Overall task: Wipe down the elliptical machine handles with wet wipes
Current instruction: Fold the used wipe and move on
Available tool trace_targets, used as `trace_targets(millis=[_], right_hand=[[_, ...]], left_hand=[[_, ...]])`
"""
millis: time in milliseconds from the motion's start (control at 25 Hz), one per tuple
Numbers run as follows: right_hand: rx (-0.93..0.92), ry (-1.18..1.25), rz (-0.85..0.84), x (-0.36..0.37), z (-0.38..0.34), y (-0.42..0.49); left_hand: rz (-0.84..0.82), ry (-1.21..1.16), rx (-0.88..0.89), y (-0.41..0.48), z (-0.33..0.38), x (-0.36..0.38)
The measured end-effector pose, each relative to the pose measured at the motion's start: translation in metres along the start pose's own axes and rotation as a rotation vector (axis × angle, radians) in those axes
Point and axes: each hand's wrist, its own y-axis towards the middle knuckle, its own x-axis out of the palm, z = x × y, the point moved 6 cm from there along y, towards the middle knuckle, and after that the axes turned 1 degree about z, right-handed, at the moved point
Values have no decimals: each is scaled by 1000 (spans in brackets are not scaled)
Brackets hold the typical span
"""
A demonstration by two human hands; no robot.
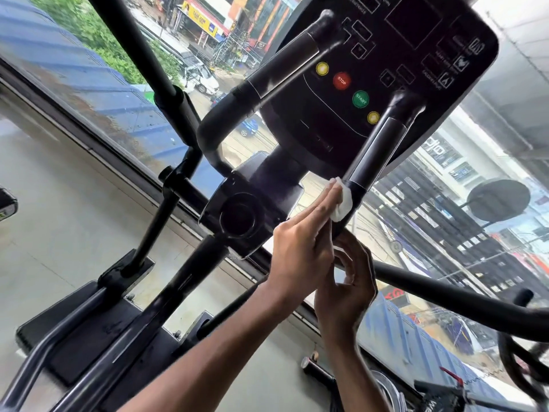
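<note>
Wipe (pixel 343 205), white, crumpled, pressed to black handle (pixel 374 150) by left hand (pixel 300 254), fingers (pixel 323 203) flat, together.

A white wet wipe (pixel 341 203) is seen against the right handle (pixel 375 150), which is black with a dull grey strip along its grip. The left handle (pixel 282 66) is coloured the same way, black with a grey strip. The console (pixel 416 69) behind them is black and is marked with thin white outlines and white lettering. Toward its lower edge a curved row of round buttons is set: a first yellow button (pixel 322 68), a red button (pixel 341 81) lettered STOP in white, a green button (pixel 360 99) lettered START in white, and a second yellow button (pixel 373 117). The machine frame (pixel 160 215) is finished in glossy black. The floor (pixel 59 203) is pale grey-beige. Through the window, a roof (pixel 98 75) is shown in blue, ribbed with parallel lines and stained brown in patches, with green foliage (pixel 98 34) beside it.
</note>
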Motion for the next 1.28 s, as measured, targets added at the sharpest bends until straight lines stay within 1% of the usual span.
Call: trace_targets(millis=[80,240,360,440,520,600,760,880,1000,1120,1160,1200,1280], right_hand=[[-13,19,-9,0,-2,2],[22,18,-17,1,-4,5],[36,18,-26,2,-6,6],[43,36,-40,0,-5,6],[34,33,-47,0,-5,6],[26,23,-50,-1,-6,6],[13,32,-62,-2,-5,6],[12,2,-96,-4,-3,6],[28,47,-126,-4,-5,7],[62,77,-136,-4,-2,9],[70,79,-137,-3,0,9],[76,79,-138,-4,0,8],[82,88,-134,-4,0,8]], left_hand=[[-15,5,-15,20,6,5],[-31,-14,-130,74,17,16],[-63,-14,-105,87,21,17],[-89,-42,-120,61,11,4],[-103,-128,-228,16,-10,-12],[-84,-195,-330,-22,-31,-20],[-60,-173,-382,-47,-72,-10],[-71,-95,-376,-56,-94,1],[-78,-1,-422,-63,-120,17],[-126,100,-538,-63,-150,35],[-124,99,-588,-65,-157,39],[-98,62,-645,-70,-158,41],[5,-75,-761,-84,-139,41]])
